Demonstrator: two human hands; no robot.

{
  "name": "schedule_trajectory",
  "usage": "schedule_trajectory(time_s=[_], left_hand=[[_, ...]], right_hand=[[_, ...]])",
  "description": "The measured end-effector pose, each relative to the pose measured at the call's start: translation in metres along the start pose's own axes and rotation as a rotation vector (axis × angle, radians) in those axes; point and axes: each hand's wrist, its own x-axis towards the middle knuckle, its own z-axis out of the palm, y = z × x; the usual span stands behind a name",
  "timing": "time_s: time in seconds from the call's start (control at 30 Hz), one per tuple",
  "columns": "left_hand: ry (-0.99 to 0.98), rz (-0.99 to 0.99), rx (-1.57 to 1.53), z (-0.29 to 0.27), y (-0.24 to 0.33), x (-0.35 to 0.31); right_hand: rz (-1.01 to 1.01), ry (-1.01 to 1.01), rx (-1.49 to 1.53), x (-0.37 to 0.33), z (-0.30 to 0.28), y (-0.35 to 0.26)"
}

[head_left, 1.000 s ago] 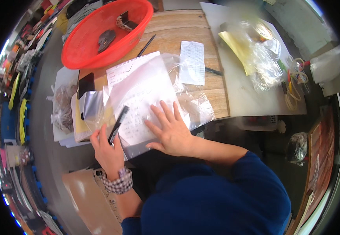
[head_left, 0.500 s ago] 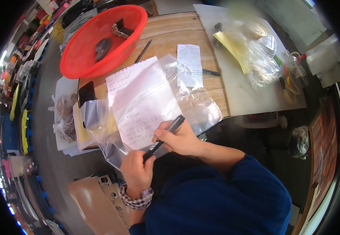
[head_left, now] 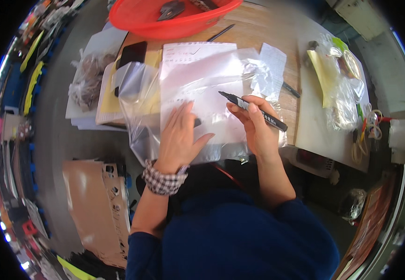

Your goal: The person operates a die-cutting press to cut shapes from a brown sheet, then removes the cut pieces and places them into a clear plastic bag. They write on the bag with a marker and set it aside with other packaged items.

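My right hand (head_left: 259, 120) grips an uncapped black marker (head_left: 271, 119), its dark tip pointing up and left over the sheet. My left hand (head_left: 178, 135) lies flat with stretched fingers and thumb spread, pressing on a clear plastic bag (head_left: 212, 151). Between its index finger and thumb pokes a short dark piece (head_left: 197, 122), perhaps the marker's cap; whether the palm holds it is hidden. Under or inside the bag is a white paper sheet (head_left: 202, 77) with handwriting; which of the two I cannot tell.
A red basin (head_left: 174, 29) with dark items stands at the far edge. Left of the sheet lie a black phone (head_left: 133, 53) and bagged brown items (head_left: 90, 70). To the right are a paper slip (head_left: 273, 58), a dark pen (head_left: 291, 90) and crumpled clear plastic (head_left: 342, 107).
My hands have parted from the marker's two ends. The right one has carried it up and right, uncapped, while the left has flattened onto the bag. The view has shifted too.
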Motion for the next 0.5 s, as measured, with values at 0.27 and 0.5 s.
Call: schedule_trajectory(time_s=[0.27,0.5], left_hand=[[-0.028,-0.138,0.159,-0.004,-0.024,-0.008],[0.006,-0.132,0.129,0.0,-0.026,-0.01]], right_hand=[[0.061,0.151,-0.083,0.019,0.002,0.017],[-0.16,0.026,-0.622,0.019,0.019,0.017]])
